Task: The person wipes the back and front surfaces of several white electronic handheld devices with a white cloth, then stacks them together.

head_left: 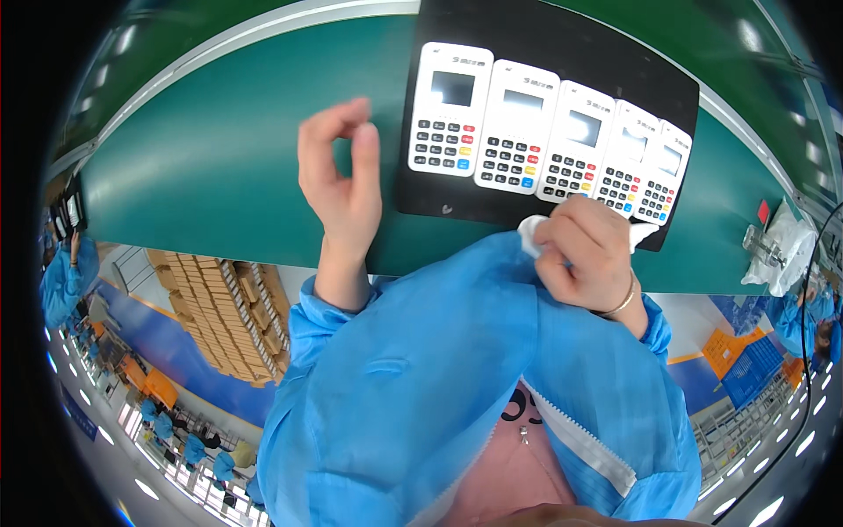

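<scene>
My right hand (587, 250) is closed round a crumpled white cloth (530, 235), whose edges stick out on both sides of the fist; whether it is fabric or tissue I cannot tell. That hand hovers at the near edge of a black mat (518, 211), just below a row of several white card payment terminals. The leftmost terminal (450, 110) lies face up with a dark screen and a keypad with coloured keys; the middle terminal (575, 140) has glare on its screen. Left of the mat, my left hand (342, 167) is raised, thumb and forefinger curved apart, holding nothing.
The mat lies on a green work table (219, 149). At the table's right end are a clear plastic bag (784, 250) and a small red item (763, 212). Stacked cardboard boxes (224, 312) stand behind me on the left. Other people in blue work at the far left and right.
</scene>
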`<act>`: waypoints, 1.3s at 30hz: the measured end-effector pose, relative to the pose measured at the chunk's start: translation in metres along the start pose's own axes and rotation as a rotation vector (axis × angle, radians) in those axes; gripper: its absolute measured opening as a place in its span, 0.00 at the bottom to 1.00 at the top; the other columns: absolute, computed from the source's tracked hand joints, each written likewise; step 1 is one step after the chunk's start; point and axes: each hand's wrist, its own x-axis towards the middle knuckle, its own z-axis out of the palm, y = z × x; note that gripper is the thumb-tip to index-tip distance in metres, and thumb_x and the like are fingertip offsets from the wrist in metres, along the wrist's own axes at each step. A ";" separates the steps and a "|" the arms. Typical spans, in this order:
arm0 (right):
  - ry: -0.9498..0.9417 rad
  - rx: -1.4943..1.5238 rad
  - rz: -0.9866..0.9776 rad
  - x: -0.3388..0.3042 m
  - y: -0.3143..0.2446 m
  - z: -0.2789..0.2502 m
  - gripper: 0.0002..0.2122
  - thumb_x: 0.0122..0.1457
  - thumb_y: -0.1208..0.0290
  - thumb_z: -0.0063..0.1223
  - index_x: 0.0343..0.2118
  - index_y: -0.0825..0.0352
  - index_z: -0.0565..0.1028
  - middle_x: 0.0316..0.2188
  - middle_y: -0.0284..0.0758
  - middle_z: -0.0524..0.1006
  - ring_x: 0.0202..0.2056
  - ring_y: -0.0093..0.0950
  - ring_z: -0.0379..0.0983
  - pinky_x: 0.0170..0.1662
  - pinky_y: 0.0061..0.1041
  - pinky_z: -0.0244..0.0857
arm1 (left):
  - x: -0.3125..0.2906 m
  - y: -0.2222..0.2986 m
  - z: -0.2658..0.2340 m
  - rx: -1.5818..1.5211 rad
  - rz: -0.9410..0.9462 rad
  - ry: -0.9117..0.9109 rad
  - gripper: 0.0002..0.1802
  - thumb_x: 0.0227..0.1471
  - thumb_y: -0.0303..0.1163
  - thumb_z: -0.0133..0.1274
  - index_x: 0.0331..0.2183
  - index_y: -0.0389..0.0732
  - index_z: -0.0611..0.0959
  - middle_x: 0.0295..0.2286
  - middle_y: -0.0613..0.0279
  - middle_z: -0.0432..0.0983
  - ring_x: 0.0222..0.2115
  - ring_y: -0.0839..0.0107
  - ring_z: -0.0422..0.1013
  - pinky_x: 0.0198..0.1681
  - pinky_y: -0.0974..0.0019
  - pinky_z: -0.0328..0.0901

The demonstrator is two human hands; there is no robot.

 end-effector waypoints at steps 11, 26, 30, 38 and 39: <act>0.773 -0.788 0.571 -0.091 0.083 -0.117 0.09 0.55 0.79 0.47 0.37 0.68 0.78 0.32 0.41 0.77 0.29 0.32 0.74 0.33 0.29 0.68 | 0.008 -0.003 0.012 0.553 -0.080 -0.219 0.16 0.53 0.28 0.52 0.45 0.47 0.80 0.48 0.62 0.71 0.48 0.58 0.63 0.52 0.57 0.56; 0.509 -0.874 0.848 -0.103 0.146 -0.057 0.16 0.61 0.66 0.45 0.52 0.50 0.74 0.36 0.31 0.76 0.34 0.35 0.76 0.36 0.35 0.70 | 0.008 -0.008 0.013 0.602 -0.076 -0.234 0.17 0.54 0.28 0.50 0.47 0.47 0.79 0.49 0.60 0.70 0.50 0.57 0.62 0.54 0.55 0.54; 0.276 -0.854 0.786 -0.100 0.129 -0.051 0.21 0.61 0.67 0.48 0.58 0.42 0.69 0.38 0.34 0.75 0.36 0.37 0.75 0.35 0.35 0.70 | 0.006 0.004 0.004 0.575 -0.021 -0.148 0.18 0.48 0.25 0.51 0.44 0.42 0.78 0.45 0.53 0.72 0.46 0.53 0.67 0.51 0.52 0.58; 0.169 -0.848 0.905 -0.101 0.139 -0.055 0.21 0.63 0.67 0.41 0.59 0.46 0.65 0.48 0.33 0.72 0.43 0.40 0.73 0.38 0.37 0.69 | -0.002 -0.010 0.026 0.467 -0.054 -0.073 0.17 0.49 0.27 0.54 0.44 0.45 0.78 0.46 0.63 0.70 0.49 0.61 0.63 0.53 0.56 0.57; 0.193 -0.824 0.827 -0.100 0.143 -0.057 0.20 0.64 0.68 0.42 0.59 0.48 0.65 0.50 0.32 0.72 0.43 0.40 0.73 0.39 0.37 0.69 | -0.004 -0.010 0.025 0.451 -0.056 -0.065 0.17 0.49 0.27 0.54 0.44 0.45 0.78 0.45 0.63 0.70 0.49 0.62 0.63 0.53 0.57 0.57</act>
